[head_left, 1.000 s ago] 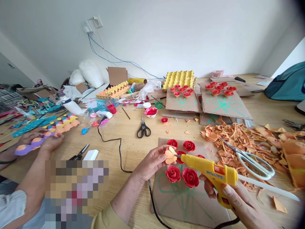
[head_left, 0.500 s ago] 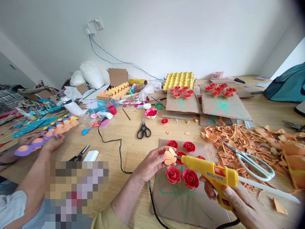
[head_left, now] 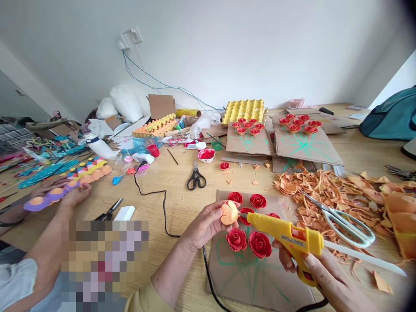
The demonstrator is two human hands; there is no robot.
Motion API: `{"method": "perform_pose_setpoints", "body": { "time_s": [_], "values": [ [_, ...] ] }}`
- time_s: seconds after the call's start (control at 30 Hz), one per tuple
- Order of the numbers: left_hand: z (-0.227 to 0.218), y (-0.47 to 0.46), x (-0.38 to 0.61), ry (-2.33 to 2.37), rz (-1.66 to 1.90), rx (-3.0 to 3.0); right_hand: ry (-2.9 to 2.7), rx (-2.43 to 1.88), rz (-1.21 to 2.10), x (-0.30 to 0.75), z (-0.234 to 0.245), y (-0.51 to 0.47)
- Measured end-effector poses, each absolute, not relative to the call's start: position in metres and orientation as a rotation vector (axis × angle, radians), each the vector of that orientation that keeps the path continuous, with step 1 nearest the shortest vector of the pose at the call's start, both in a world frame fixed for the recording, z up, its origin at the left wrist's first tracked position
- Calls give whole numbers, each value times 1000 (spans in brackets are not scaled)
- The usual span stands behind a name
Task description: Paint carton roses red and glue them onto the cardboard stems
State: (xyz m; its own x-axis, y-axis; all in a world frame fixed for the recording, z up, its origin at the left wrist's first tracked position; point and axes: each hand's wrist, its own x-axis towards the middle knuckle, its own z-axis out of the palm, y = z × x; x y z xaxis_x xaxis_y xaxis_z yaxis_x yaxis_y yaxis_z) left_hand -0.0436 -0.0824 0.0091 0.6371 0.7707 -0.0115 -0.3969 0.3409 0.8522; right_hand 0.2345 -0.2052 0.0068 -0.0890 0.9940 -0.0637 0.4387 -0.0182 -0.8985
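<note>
My left hand (head_left: 204, 223) pinches a small orange paper flower piece (head_left: 229, 212) above the table. My right hand (head_left: 320, 273) grips a yellow hot glue gun (head_left: 286, 236), whose nozzle touches the orange piece. Below them lies a cardboard sheet (head_left: 250, 273) with green painted stems and several red paper roses (head_left: 248, 240) stuck on it. The gun's black cord (head_left: 164, 208) trails left across the wooden table.
A heap of orange paper scraps (head_left: 328, 190) with large white-handled scissors (head_left: 344, 219) lies to the right. Black scissors (head_left: 196, 177), a red paint bowl (head_left: 206, 154), a yellow egg tray (head_left: 245, 108) and two more rose cardboards (head_left: 305, 143) sit farther back. Another person's hands (head_left: 73, 195) hold coloured shapes at left.
The orange piece has turned a little in my left fingers against the nozzle. The person at left has shifted the coloured shapes slightly to the right.
</note>
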Motion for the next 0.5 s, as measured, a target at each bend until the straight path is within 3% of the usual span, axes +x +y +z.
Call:
{"method": "perform_pose_setpoints", "body": {
  "time_s": [0.5],
  "values": [
    [10,-82,-43,445,790,886,-1600,-1431,1155,232,11,-205]
  ]
}}
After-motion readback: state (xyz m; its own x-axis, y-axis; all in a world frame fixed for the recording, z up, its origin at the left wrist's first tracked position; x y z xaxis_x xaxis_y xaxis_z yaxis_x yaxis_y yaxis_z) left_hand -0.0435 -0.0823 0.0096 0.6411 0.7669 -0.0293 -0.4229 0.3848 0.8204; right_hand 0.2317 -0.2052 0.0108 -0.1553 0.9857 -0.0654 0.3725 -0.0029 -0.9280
